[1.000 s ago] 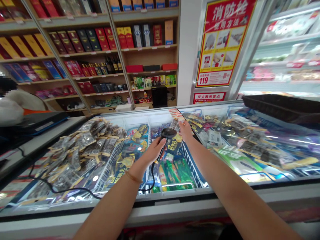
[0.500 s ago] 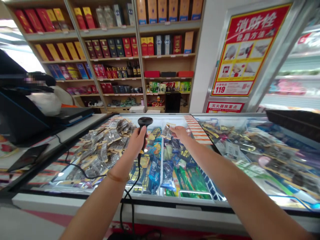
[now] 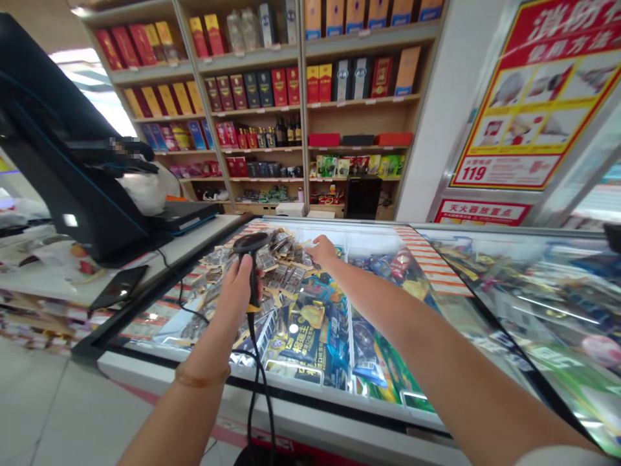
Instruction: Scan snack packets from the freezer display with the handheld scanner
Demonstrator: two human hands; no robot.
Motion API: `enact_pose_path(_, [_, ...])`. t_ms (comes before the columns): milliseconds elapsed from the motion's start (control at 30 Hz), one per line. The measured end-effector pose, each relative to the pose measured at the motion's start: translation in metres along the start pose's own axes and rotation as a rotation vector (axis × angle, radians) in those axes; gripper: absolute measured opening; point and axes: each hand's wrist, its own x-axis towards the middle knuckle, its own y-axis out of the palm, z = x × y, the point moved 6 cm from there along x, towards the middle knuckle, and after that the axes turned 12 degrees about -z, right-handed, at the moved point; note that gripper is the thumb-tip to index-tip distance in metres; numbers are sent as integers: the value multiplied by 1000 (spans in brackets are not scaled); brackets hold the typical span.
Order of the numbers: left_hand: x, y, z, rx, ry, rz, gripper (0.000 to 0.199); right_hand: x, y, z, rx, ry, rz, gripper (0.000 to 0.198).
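The left hand (image 3: 235, 288) wraps its grip around the black scanner (image 3: 253, 249), whose handle rises from it. Packets (image 3: 286, 275) lie heaped beside and beyond; the right hand (image 3: 323, 252) is nearer their far-right edge, its grip perhaps pinching one; I cannot tell.

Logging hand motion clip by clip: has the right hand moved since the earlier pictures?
Yes: the right hand has moved left, away from the orange-striped strip, to the pile of packets.

Black scanner (image 3: 251, 244) (yellow below), orange-striped glass (image 3: 439, 262), red-and-yellow poster (image 3: 538, 103)
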Motion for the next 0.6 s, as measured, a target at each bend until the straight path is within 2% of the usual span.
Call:
enact_pose_path(100, [0,4,3,-14,-39,-20,47,-1,-10,1,-167,-31,-54,25])
enact_pose_path(167, [-2,12,5,-16,-60,-22,46,0,-24,0,-200,-47,-60,24])
enact_pose_path(333, [-16,45,14,-37,-70,8,46,-6,-86,-27,-273,-59,-62,23])
enact_pose_path(467, [-38,92,21,-44,-117,72,51,-26,-169,-69,-304,-50,-116,18])
enact_pose_path(600, [-69,156,20,-102,-199,190,52,-40,-283,-112,-483,-21,-258,16])
